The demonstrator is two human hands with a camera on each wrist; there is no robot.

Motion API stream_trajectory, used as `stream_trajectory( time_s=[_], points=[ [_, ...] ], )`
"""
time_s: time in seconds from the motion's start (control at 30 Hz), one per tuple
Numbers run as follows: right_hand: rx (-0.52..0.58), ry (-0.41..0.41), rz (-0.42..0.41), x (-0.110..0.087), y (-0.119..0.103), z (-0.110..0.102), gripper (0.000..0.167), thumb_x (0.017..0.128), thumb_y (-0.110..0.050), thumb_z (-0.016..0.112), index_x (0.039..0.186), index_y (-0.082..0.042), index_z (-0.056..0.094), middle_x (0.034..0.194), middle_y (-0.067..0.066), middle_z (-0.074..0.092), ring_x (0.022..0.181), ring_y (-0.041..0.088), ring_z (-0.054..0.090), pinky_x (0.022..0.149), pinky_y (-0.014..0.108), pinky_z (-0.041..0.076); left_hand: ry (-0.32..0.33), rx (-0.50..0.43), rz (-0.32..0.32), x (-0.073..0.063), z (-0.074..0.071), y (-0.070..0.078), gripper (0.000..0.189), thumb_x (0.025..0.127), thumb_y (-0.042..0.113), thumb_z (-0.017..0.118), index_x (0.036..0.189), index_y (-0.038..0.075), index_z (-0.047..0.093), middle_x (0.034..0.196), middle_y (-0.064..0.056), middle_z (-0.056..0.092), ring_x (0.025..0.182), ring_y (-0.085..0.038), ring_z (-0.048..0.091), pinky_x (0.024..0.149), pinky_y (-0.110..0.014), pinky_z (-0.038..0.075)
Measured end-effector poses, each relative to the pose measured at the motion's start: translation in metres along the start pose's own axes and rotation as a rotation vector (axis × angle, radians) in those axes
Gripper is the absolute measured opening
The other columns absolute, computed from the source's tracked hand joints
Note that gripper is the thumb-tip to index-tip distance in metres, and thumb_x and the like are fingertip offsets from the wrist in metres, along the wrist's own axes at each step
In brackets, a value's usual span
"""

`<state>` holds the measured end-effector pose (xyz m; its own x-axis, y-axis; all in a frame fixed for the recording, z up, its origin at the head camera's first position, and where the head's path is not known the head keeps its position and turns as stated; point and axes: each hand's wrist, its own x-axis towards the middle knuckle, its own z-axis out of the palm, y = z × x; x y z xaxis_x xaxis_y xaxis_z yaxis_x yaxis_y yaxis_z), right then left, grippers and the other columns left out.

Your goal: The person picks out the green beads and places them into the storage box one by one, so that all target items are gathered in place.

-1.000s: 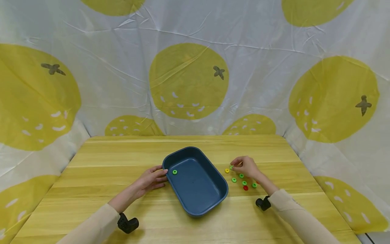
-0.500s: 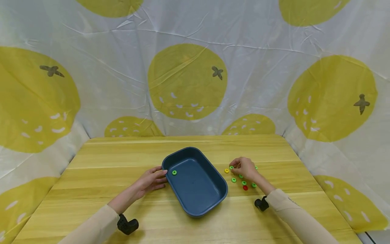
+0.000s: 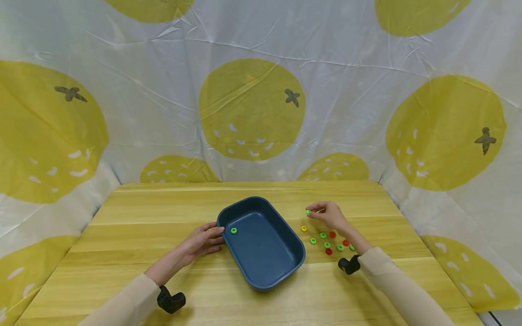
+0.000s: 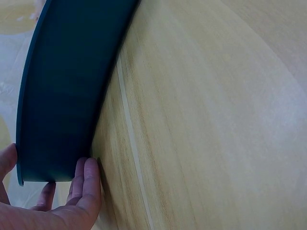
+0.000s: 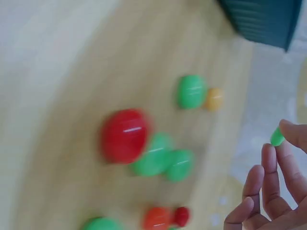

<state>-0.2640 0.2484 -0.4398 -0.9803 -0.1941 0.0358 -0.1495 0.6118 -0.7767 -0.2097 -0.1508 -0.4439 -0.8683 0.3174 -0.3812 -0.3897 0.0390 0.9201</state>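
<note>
Left of centre in the head view, my left hand [image 3: 202, 242] holds a dark blue plastic basin [image 3: 267, 285] by its left rim. In the left wrist view my thumb [image 4: 7, 160] is at the rim and several fingers [image 4: 90, 187] lie against the outer wall. One green ring [image 3: 234, 231] lies inside the basin. Right of the basin, my right hand [image 3: 332, 216] pinches another small green ring [image 5: 277, 137] between thumb and fingertips, above the table. Below it lie a yellow ring [image 3: 303, 229], several green rings [image 3: 313, 241] and red ones [image 3: 328, 251].
The wooden table [image 3: 163, 206] reaches back to a pale curtain [image 3: 346, 113] printed with yellow fruit. Black wrist devices [image 3: 171, 302] sit at both cuffs. The loose rings are spread between the basin and my right forearm.
My right hand has lifted the green ring off the table, rising slightly away from the rest. Red rings once hidden by that hand now show. The left hand and basin stay put.
</note>
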Motion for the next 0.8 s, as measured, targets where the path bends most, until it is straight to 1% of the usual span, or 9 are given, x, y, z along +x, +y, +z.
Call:
stream_trajectory(
  time_s=[0.07,0.13,0.17,0.2,0.37,0.5,0.6,0.67,0.8],
  points=[
    [0.018,-0.024,0.004,0.003,-0.012,-0.002,0.027,0.086,-0.02,0.067,0.108,-0.003,0.069,0.099,0.015,0.069,0.088,0.033,0.063,0.068,0.031,0.052,0.001,-0.004,0.001,0.0,-0.001,0.0,0.07,0.096,0.029,0.053,0.146,-0.003,0.017,0.131,-0.022,0.055,0.105,-0.018,0.063,0.102,-0.047,0.044],
    [0.028,-0.042,-0.002,0.008,-0.028,-0.003,0.03,0.087,-0.023,0.067,0.11,-0.005,0.068,0.102,0.014,0.068,0.091,0.033,0.063,0.072,0.035,0.052,0.0,-0.004,0.0,0.0,-0.002,0.0,0.07,0.096,0.029,0.052,0.146,-0.003,0.016,0.131,-0.022,0.055,0.104,-0.017,0.063,0.102,-0.046,0.044],
    [0.03,-0.05,-0.013,0.011,-0.036,-0.003,0.031,0.087,-0.024,0.067,0.111,-0.005,0.068,0.103,0.014,0.068,0.091,0.032,0.063,0.073,0.035,0.053,0.001,-0.005,0.0,0.0,-0.003,0.0,0.07,0.096,0.029,0.052,0.147,-0.003,0.016,0.131,-0.021,0.056,0.104,-0.017,0.063,0.102,-0.046,0.045],
    [0.035,-0.063,-0.027,0.014,-0.045,-0.002,0.032,0.087,-0.024,0.067,0.112,-0.005,0.068,0.104,0.015,0.068,0.091,0.029,0.063,0.078,0.036,0.052,0.003,-0.009,0.0,0.0,-0.003,0.0,0.07,0.096,0.029,0.053,0.147,-0.003,0.016,0.13,-0.021,0.056,0.104,-0.017,0.063,0.102,-0.046,0.045],
    [0.075,-0.128,-0.094,0.03,-0.086,0.012,0.033,0.087,-0.024,0.067,0.114,-0.004,0.066,0.106,0.016,0.066,0.087,0.019,0.063,0.077,0.032,0.052,0.002,-0.012,0.005,0.0,-0.004,0.001,0.071,0.095,0.03,0.053,0.147,-0.003,0.015,0.129,-0.02,0.057,0.103,-0.016,0.063,0.101,-0.045,0.046],
    [0.107,-0.186,-0.15,0.039,-0.112,0.034,0.031,0.085,-0.022,0.069,0.112,-0.007,0.068,0.105,0.015,0.066,0.088,0.024,0.063,0.077,0.031,0.052,0.005,-0.011,0.005,0.0,-0.003,0.001,0.071,0.095,0.03,0.053,0.147,-0.002,0.016,0.132,-0.022,0.055,0.104,-0.016,0.063,0.101,-0.044,0.046],
    [0.104,-0.229,-0.195,0.044,-0.123,0.056,0.028,0.085,-0.02,0.069,0.109,-0.006,0.069,0.101,0.014,0.068,0.087,0.027,0.064,0.075,0.032,0.054,0.013,-0.007,0.005,0.0,-0.002,0.0,0.071,0.095,0.03,0.053,0.147,-0.002,0.017,0.133,-0.023,0.053,0.105,-0.017,0.062,0.1,-0.044,0.046],
    [0.064,-0.249,-0.232,0.047,-0.127,0.07,0.025,0.084,-0.018,0.07,0.106,-0.005,0.07,0.097,0.013,0.07,0.082,0.025,0.065,0.072,0.03,0.054,0.014,-0.008,0.004,0.001,-0.001,0.0,0.071,0.095,0.03,0.053,0.147,-0.002,0.017,0.134,-0.023,0.052,0.106,-0.018,0.062,0.1,-0.043,0.047],
    [-0.045,-0.285,-0.32,0.051,-0.128,0.097,0.019,0.083,-0.013,0.07,0.1,-0.003,0.072,0.089,0.012,0.071,0.074,0.014,0.064,0.065,0.017,0.05,0.016,-0.016,0.0,0.002,0.0,-0.002,0.07,0.095,0.029,0.053,0.147,-0.002,0.017,0.135,-0.024,0.051,0.108,-0.019,0.062,0.099,-0.042,0.048]
  ],
)
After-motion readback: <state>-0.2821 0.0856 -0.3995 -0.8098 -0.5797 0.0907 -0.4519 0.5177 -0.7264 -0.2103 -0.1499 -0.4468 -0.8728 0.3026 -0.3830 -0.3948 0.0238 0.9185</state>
